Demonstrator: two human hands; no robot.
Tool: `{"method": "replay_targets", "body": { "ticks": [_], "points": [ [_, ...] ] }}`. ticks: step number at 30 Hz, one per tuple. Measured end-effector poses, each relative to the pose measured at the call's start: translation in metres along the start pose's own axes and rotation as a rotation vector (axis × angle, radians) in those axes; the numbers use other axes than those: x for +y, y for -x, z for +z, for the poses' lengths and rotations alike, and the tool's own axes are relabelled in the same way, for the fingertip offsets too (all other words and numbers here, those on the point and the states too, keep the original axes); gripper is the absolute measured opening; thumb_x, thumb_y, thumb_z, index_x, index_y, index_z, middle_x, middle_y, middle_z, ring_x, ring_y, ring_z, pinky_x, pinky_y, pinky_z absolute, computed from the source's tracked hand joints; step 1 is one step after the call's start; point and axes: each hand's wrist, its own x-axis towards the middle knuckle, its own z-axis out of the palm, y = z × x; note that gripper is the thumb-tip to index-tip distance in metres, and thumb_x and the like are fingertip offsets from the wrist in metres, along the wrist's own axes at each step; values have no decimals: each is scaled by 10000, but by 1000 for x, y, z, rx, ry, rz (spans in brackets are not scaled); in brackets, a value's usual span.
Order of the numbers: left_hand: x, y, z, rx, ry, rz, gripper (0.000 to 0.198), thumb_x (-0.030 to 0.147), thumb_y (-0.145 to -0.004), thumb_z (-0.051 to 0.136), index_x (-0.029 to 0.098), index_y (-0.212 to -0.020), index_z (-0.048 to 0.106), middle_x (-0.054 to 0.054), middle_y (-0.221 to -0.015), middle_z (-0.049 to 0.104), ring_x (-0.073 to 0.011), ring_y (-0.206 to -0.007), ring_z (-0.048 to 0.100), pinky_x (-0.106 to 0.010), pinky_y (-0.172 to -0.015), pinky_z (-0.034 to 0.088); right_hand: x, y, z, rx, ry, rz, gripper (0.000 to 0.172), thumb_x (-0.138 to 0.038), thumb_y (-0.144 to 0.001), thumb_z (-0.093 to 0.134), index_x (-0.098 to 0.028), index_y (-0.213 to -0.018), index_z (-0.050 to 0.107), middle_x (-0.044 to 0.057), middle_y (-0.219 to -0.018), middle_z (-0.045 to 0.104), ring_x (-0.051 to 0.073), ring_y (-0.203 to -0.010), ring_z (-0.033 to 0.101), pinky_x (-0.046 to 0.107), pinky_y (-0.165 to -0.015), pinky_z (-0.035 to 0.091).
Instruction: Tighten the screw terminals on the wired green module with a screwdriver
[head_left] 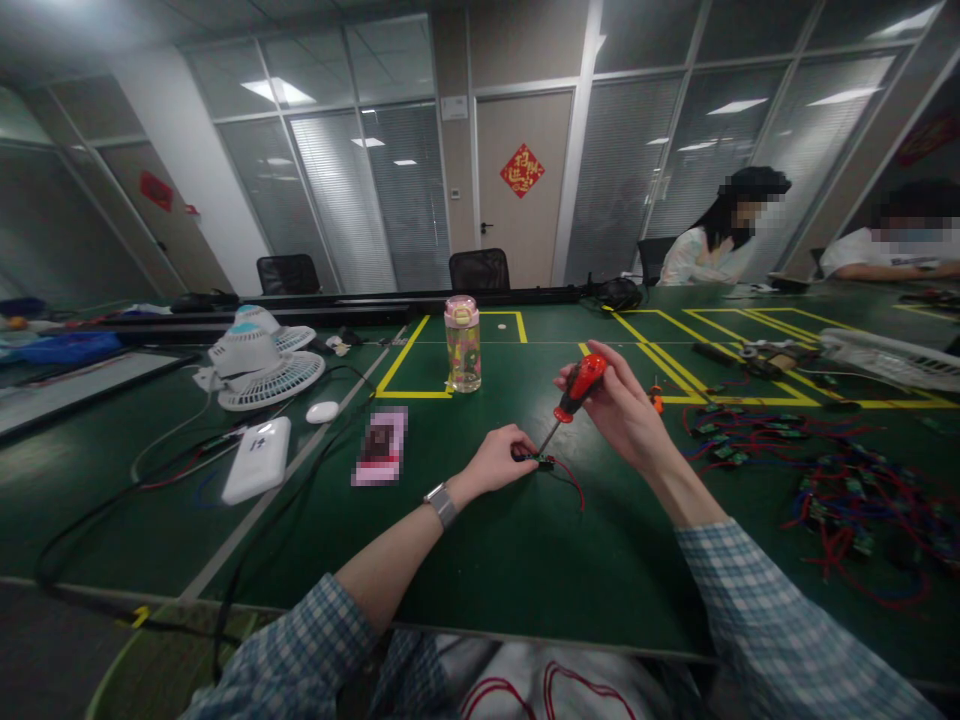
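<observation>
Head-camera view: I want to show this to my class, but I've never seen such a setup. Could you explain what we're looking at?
There is no robot here, just a person working with two bare hands. The one picture comes from a camera worn on the person's head, looking forward and down, so the checked sleeves reach in from the bottom edge.

The right hand holds a red and black screwdriver, its shaft slanting down to a small circuit board. The left hand holds that board at one end.

On the green table stand a bottle with a pink lid and, to the right, lies a tangle of wired boards. A blurred pink item lies left of the hands.
</observation>
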Motion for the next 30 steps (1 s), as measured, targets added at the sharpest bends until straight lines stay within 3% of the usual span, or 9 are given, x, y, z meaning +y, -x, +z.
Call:
{"method": "replay_targets", "body": {
  "ticks": [4,8,15,22,27,30],
  "points": [
    [-1,0,0,1,3,1,143,210,-727,733,133,-845,706,-29,-869,607,-133,-752,590,-252,-700,492,2,0,-1,-3,27,-15,284,-521,-892,550,-361,-1123,588,16,-1037,701,233,-1051,650,489,-954,497],
    [-2,0,0,-3,0,4,161,226,-733,731,127,-858,706,-37,-888,613,-141,-767,595,-259,-704,492,3,1,-3,14,36,-45,272,-472,-829,669,-370,-1075,617,-13,-1032,682,203,-1014,644,461,-987,493],
    [-3,-1,2,13,-10,19,132,196,-724,724,133,-838,703,-28,-851,612,-131,-731,592,-251,-693,492,2,2,2,18,-40,2,414,-441,-862,636,-389,-1263,549,-7,-1009,698,200,-1011,662,469,-993,490],
    [1,0,1,12,-12,9,122,176,-725,729,131,-835,699,-30,-858,616,-128,-736,592,-244,-700,494,2,1,0,0,8,5,271,-513,-878,581,-360,-1101,593,5,-1035,703,223,-1001,670,476,-952,506],
    [2,0,-1,-6,-28,6,138,200,-738,732,131,-854,701,-39,-881,621,-136,-756,592,-253,-710,491,4,2,-2,-2,27,-21,318,-435,-802,711,-381,-1092,592,-23,-990,676,190,-968,650,455,-980,504],
    [0,0,-1,-11,-19,8,142,220,-740,734,141,-854,702,-35,-877,618,-138,-761,591,-256,-718,492,4,3,-1,11,50,-10,375,-439,-829,678,-403,-1185,566,-15,-993,676,197,-998,645,466,-982,500]
  ]
}}
